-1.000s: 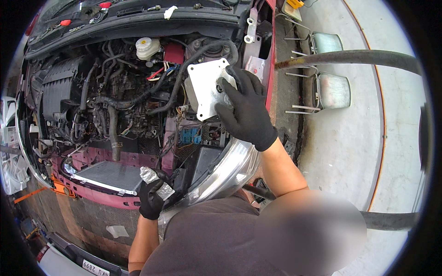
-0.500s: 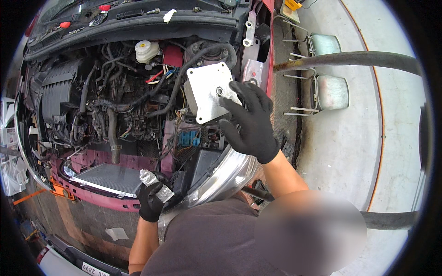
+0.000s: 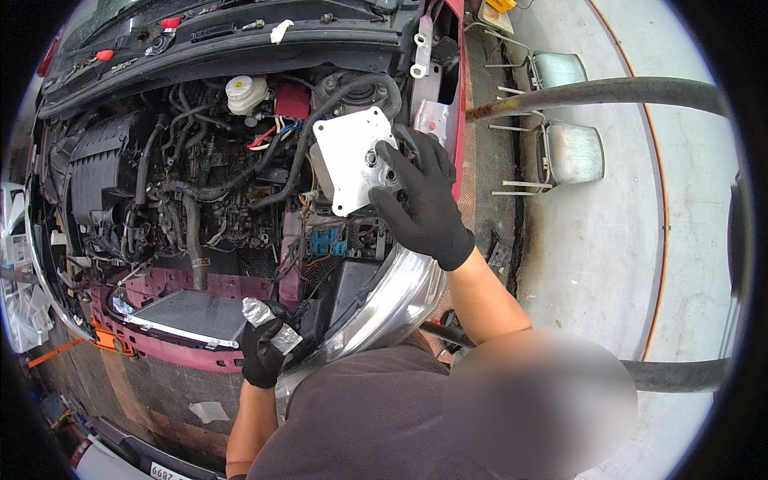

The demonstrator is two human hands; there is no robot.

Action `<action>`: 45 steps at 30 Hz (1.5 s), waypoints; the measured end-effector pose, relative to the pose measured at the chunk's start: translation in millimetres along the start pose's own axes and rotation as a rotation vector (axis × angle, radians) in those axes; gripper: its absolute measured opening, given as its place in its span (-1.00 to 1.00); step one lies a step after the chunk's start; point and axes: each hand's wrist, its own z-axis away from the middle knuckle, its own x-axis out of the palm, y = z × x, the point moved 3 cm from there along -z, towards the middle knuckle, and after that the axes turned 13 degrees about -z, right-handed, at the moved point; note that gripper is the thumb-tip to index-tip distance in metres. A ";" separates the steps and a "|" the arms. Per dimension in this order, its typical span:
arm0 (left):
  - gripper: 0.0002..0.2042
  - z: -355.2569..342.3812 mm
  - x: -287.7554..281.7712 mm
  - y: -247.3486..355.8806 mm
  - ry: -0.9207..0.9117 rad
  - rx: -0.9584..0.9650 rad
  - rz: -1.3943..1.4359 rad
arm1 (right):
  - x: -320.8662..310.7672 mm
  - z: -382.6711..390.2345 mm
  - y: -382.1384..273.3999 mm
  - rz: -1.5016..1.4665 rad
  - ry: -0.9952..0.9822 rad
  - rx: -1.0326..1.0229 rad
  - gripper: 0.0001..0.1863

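A crumpled silver squeeze tube [image 3: 258,312] sits in my gloved left hand [image 3: 263,352], whose fingers are wrapped round it by the car's front edge. Farther up, a flat silver metal plate [image 3: 344,164] with holes at its corners lies on a greyish part over the engine bay. My gloved right hand [image 3: 424,200] is over the plate's right side, fingers apart. Its index fingertip touches or hovers close to a round hole near the middle; the thumb is by the lower right edge. Whether the other fingers touch the plate is hidden.
The open engine bay holds hoses [image 3: 192,232], a white fluid reservoir [image 3: 245,94] and a black ribbed housing [image 3: 96,164]. A radiator [image 3: 192,317] lies along the front, and a headlight [image 3: 400,288] is beside me. Chairs [image 3: 574,152] and a thick dark bar [image 3: 608,100] are to the right.
My right hand has shifted slightly left over the plate, its index finger now nearer the middle hole. The left hand and tube stay in place. The view has moved a little.
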 end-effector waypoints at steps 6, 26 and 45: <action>-0.83 -1.0 4.1 12.4 0.003 0.049 0.007 | 10.7 -5.1 -2.0 0.081 -0.042 0.010 -0.31; -0.82 -4.8 7.1 26.2 0.019 0.182 -0.223 | 3.0 -1.7 7.0 0.104 0.025 -0.014 -0.43; -0.89 -2.9 9.4 19.7 0.043 0.079 -0.080 | -28.6 12.3 5.3 0.127 0.122 -0.168 -0.55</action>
